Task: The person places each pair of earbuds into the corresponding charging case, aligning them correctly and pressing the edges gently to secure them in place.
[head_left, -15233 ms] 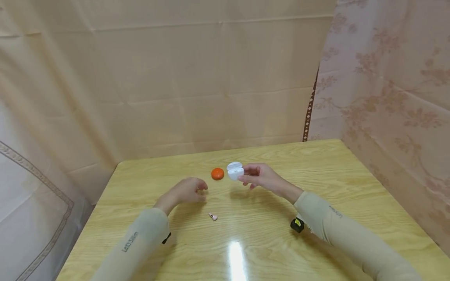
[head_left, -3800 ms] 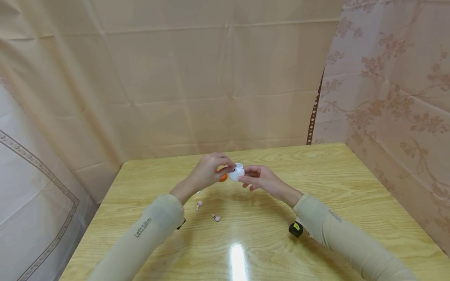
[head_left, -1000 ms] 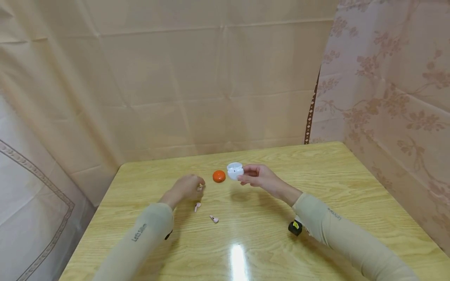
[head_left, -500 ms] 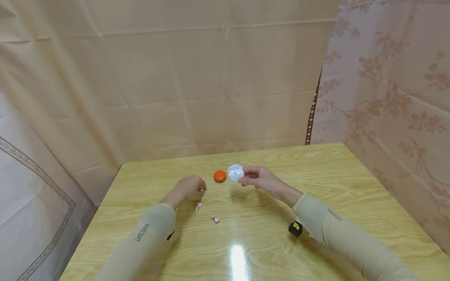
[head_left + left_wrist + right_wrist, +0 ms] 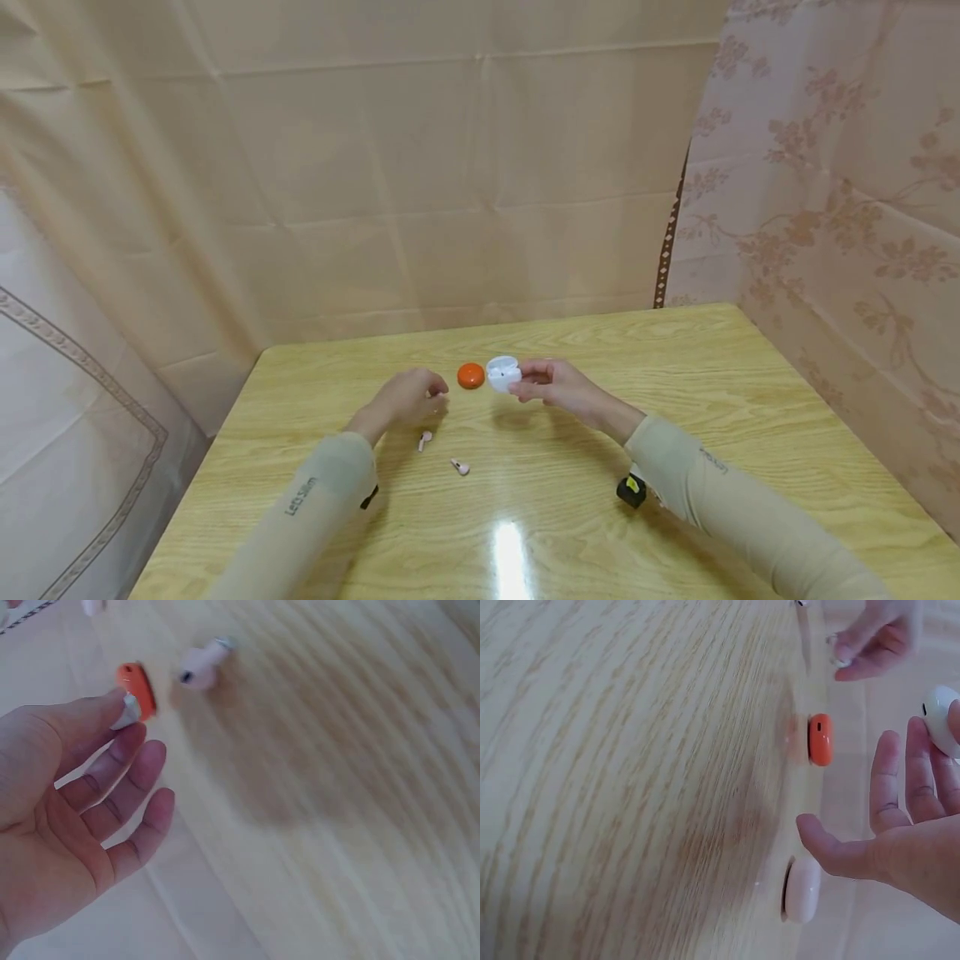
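Two pink earbuds [image 5: 460,467] lie on the tabletop [image 5: 600,550], well in from its left edge. Beyond them, the left hand [image 5: 407,397] pinches, thumb to forefinger, a white earbud [image 5: 129,712] that earlier lay on the wood. The right hand [image 5: 564,390] grips, as before, a lid-raised white charging case [image 5: 503,377]. An orange earbud case [image 5: 470,376] sits toward the far edge.

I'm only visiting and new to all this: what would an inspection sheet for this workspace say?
Surface: wood-grained table, glare near the front.
Job's things: white case, lid open, raised; white earbud, partly hidden.
Clutter: orange case, pale rounded case, two pink earbuds.
Hands: left hand pinches the white earbud; right hand holds the white case.
Cables: nothing seen.
Surroundings: beige fabric behind, flower-patterned fabric at right.
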Demonstrator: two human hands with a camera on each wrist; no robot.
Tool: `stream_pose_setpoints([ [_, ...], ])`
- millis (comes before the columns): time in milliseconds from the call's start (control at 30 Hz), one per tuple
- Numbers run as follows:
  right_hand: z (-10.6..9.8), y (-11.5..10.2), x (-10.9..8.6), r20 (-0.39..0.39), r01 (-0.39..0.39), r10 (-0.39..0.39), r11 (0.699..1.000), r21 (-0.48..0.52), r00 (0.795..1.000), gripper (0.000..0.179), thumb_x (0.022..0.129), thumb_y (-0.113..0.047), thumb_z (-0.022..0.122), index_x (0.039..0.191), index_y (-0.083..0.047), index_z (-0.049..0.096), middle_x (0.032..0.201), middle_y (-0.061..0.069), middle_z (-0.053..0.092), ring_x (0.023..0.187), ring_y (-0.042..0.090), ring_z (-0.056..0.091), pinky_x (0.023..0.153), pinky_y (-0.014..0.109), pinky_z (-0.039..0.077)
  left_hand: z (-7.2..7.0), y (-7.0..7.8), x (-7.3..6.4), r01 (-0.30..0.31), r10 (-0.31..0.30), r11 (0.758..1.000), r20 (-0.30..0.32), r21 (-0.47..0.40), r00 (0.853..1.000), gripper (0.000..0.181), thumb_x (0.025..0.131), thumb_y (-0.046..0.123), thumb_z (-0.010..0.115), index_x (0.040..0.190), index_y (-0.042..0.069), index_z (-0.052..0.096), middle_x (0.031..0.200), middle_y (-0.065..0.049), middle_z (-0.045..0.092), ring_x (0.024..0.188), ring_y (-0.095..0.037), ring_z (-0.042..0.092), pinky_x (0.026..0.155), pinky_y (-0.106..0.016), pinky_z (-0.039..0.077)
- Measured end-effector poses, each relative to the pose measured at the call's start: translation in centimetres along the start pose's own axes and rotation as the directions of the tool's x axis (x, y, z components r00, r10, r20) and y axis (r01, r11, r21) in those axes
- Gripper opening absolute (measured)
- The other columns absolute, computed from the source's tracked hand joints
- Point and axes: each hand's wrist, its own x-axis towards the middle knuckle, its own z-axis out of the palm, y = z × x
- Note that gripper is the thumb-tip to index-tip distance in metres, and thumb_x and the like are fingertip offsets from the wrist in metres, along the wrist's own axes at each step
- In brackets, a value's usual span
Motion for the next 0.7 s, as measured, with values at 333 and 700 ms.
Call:
stream_pose_setpoints([
  [333, -0.2, 0.9, 0.6, 0.0, -0.015, 0.015, 1.0, -0.024, 1.0, 0.04, 0.096, -0.026, 0.073, 0.127, -0.002, 0.065, 0.106, 0.003, 0.07, 0.097, 0.023, 0.066, 0.071, 0.034, 0.043, -2.0, 2.8, 0.6, -0.186, 0.157, 0.948, -0.129, -0.258, 0.979, 0.019, 0.098, 0.02, 0.07, 0.111, 0.006, 0.074, 0.094, 0.001, 0.07, 0.073, -0.015, 0.062, 0.063, -0.03, 0.051],
  [700, -0.2, 1.3, 0.7, -0.004, -0.014, 0.013, 1.0, -0.018, 1.0, 0.04, 0.096, -0.025, 0.073, 0.128, -0.002, 0.065, 0.102, 0.0, 0.072, 0.09, 0.015, 0.066, 0.061, 0.026, 0.038, -2.6, 5.3, 1.0, -0.271, 0.192, 0.873, -0.225, -0.406, 0.955, 0.018, 0.094, 0.018, 0.076, 0.106, 0.005, 0.073, 0.091, -0.008, 0.073, 0.073, -0.013, 0.069, 0.065, -0.03, 0.055],
])
